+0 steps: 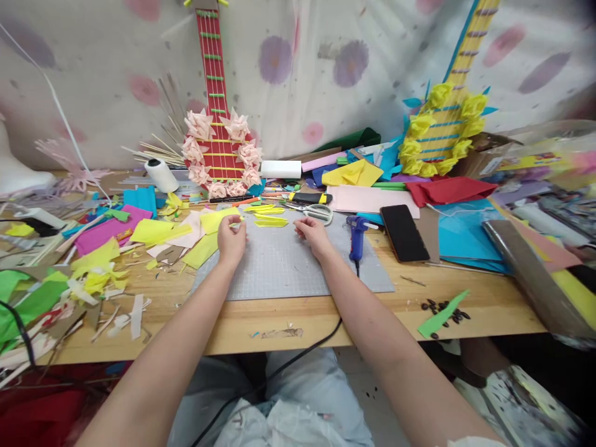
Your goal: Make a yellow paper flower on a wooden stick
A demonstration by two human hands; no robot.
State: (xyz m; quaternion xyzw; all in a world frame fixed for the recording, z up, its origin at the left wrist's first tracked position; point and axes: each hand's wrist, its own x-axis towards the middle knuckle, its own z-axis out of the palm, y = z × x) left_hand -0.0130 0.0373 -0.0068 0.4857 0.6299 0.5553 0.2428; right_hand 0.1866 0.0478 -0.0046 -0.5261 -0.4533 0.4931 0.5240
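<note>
My left hand (231,241) is curled above the left part of a grey cutting mat (279,267), thumb and fingers drawn together. Whatever it may pinch is too small to make out. Yellow crepe paper (216,218) lies right beside and behind it. Over the mat's right side, the fingertips of my right hand (311,233) are also pinched; I cannot make out anything between them. Scissors (319,214) with pale handles lie just behind that hand. Between and beyond my hands rest several folded yellow paper strips (270,221). A blue glue gun (356,239) stands at the mat's right edge.
A red paper guitar (218,149) with pink flowers and a yellow one (442,130) lean against the back curtain. A black phone (404,233) lies at right, near blue sheets (470,233). Paper scraps (100,267) cover the left. A cable (321,341) hangs over the front edge.
</note>
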